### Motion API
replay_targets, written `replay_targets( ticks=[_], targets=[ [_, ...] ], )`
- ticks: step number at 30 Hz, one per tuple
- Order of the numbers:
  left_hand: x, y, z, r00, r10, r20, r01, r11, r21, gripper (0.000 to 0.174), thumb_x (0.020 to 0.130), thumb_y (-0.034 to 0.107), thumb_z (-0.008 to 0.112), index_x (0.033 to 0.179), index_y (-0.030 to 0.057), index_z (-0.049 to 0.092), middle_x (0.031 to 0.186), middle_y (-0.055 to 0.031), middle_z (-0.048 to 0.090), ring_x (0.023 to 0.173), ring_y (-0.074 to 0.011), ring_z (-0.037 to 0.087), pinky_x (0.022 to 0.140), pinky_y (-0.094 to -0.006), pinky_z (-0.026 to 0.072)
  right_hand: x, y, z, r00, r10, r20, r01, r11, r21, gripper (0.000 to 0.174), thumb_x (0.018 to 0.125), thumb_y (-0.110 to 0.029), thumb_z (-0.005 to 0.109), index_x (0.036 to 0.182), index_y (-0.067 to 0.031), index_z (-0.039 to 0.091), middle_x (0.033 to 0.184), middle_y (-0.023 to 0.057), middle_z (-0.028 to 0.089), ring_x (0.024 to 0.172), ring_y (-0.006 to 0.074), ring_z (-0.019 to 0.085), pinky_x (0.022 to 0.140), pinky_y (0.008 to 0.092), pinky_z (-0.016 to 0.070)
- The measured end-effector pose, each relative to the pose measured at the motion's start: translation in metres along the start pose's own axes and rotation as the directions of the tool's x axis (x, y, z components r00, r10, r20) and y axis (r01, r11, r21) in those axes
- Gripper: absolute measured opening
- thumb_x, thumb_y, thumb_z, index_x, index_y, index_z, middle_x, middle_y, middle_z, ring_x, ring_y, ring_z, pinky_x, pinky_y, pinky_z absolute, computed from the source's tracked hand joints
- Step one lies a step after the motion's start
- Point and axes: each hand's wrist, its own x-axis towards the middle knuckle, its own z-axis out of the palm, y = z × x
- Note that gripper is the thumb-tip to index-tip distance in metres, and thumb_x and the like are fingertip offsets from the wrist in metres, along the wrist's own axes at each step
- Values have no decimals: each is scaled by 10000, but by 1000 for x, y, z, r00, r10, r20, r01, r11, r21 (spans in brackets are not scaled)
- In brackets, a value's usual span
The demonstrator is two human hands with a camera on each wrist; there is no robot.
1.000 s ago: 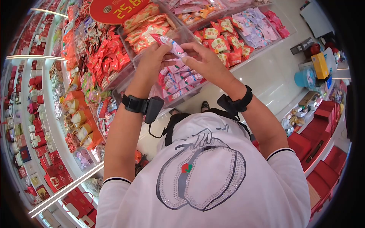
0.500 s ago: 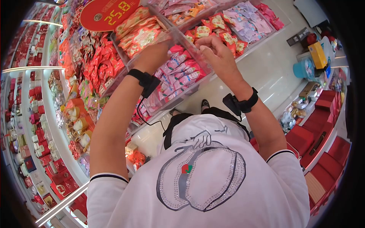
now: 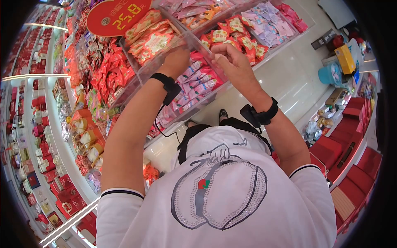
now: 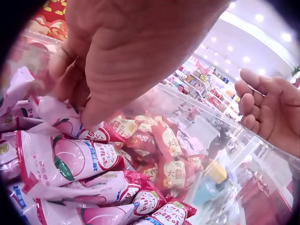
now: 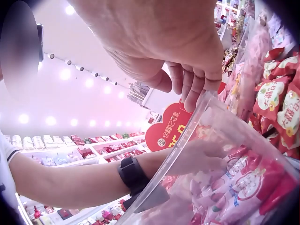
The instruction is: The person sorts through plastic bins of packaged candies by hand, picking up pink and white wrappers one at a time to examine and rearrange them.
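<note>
A clear plastic bin [image 3: 155, 66] on the sweets display holds pink peach-print packets [image 3: 199, 78]. My left hand [image 3: 178, 56] reaches down into it. In the left wrist view its fingers [image 4: 70, 82] and thumb rest on the pink packets [image 4: 70, 159], with none lifted. My right hand [image 3: 223, 56] hovers over the divider between the pink packets and the red packets [image 3: 244, 41]. Its fingers [image 5: 194, 89] are loosely curled, hold nothing and hang just above the bin's clear wall [image 5: 220, 136]. The same empty right hand [image 4: 269, 112] shows beyond the wall in the left wrist view.
Neighbouring bins hold orange packets [image 3: 149, 37] and lilac packets [image 3: 269, 25]. A red heart-shaped price sign [image 3: 111, 16] stands above them. Shelves of red boxes [image 3: 37, 136] run along the left, and red gift boxes [image 3: 347, 149] lie low at the right. A white floor [image 3: 289, 78] lies beyond the display.
A second ago both hands held one pink packet above the bin. The packet has left them: the left hand has gone down among the packets and the right hand has drawn back empty.
</note>
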Motion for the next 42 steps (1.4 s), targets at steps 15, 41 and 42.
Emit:
replay_targets(
  ticks=[15, 41, 42],
  targets=[
    [-146, -8, -147, 854, -516, -70, 313, 617, -722, 346, 946, 299, 645, 1119, 0, 650, 916, -78, 683, 838, -144, 636, 738, -300, 505, 6, -1, 26, 991, 17, 136, -19, 1000, 12, 190, 992, -89, 542, 1146, 8, 597, 1009, 46, 645, 934, 95, 629, 814, 239, 507],
    [-321, -97, 119, 752, -658, 34, 659, 751, -42, 352, 815, 163, 660, 1067, -31, 509, 877, -223, 679, 787, -378, 703, 681, -449, 579, -8, 1, 86, 999, 20, -28, -26, 967, -252, 168, 943, -97, 585, 1090, -22, 618, 880, 38, 652, 771, 94, 588, 714, 263, 487],
    [-319, -100, 109, 732, -680, 44, 680, 725, -107, 356, 823, 170, 651, 1078, -32, 506, 891, -230, 680, 806, -389, 698, 703, -459, 575, -6, 1, 87, 1000, -2, -30, -6, 966, -258, 172, 946, -101, 585, 1095, -21, 617, 879, 31, 651, 764, 87, 585, 709, 255, 485]
  ],
)
